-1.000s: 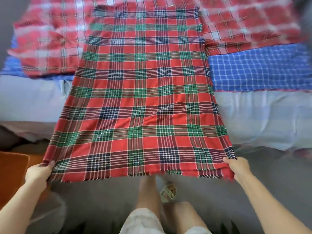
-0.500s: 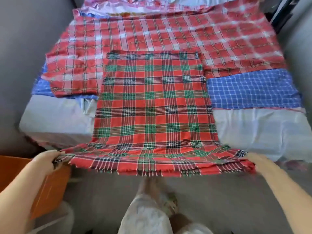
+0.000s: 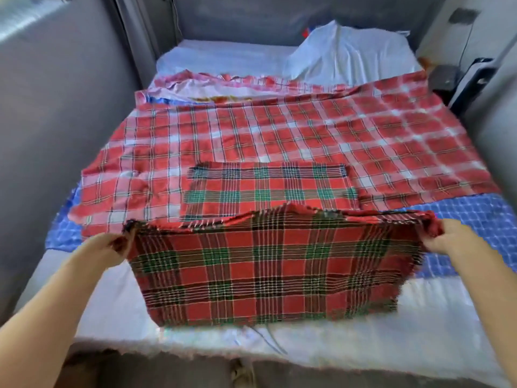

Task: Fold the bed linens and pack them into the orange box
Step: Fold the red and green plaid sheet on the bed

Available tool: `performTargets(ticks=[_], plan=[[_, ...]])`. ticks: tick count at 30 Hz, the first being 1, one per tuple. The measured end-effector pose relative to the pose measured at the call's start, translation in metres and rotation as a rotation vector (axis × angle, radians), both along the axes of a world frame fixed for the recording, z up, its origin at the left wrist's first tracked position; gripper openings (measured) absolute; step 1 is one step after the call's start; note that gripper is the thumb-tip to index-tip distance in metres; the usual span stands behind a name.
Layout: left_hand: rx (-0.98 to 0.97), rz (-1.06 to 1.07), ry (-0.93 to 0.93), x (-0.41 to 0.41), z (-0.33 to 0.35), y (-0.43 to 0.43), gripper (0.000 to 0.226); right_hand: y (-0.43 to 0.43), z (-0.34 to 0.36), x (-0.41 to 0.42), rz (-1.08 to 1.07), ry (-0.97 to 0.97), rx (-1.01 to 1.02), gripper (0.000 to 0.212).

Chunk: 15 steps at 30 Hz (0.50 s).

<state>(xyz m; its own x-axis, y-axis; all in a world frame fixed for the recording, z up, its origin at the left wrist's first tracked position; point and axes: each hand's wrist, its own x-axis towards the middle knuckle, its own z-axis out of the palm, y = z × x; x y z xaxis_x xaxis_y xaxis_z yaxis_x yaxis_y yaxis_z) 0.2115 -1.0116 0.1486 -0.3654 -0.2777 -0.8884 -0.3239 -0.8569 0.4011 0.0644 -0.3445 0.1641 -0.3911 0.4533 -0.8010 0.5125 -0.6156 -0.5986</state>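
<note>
Both my hands are closed on the fringed near edge of the red-and-green plaid cloth (image 3: 265, 270). My left hand (image 3: 107, 247) pinches its left corner and my right hand (image 3: 447, 238) pinches its right corner, thumbs on top, and the edge is stretched between them above the bed (image 3: 112, 303). That bed fills most of the view, with a pale cover bare along its near side and grey walls close on either side. Across its middle lies the biggest of the linens, a red-and-white checked sheet (image 3: 279, 135), spread flat from side to side. Under it a blue checked sheet (image 3: 470, 219) shows on the right and again as a strip on the left. At the head end a white sheet (image 3: 344, 54) sits crumpled, and just in front of it a pale pink cloth (image 3: 195, 85) lies rumpled against the far edge of the checked sheet. The plaid cloth itself is the smallest piece. Its far part rests flat on the red-and-white sheet, while the near part slopes up from the pale cover to my fingers, so the cloth is doubled over on itself near the bed's front edge.
</note>
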Motion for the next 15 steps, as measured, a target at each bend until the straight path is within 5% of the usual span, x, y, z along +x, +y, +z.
performTargets(ticks=[3, 6, 15], plan=[[0.159, 0.171, 0.021, -0.036, 0.01, 0.007, 0.008, -0.029, 0.001, -0.028, -0.053, 0.084, -0.04, 0.036], [0.283, 0.413, 0.021, -0.085, -0.001, -0.006, 0.019, -0.052, 0.008, -0.063, -0.077, 0.103, -0.037, 0.034], [0.258, 0.607, 0.046, -0.219, -0.055, -0.016, 0.028, -0.083, -0.037, -0.195, -0.004, 0.091, -0.075, 0.04]])
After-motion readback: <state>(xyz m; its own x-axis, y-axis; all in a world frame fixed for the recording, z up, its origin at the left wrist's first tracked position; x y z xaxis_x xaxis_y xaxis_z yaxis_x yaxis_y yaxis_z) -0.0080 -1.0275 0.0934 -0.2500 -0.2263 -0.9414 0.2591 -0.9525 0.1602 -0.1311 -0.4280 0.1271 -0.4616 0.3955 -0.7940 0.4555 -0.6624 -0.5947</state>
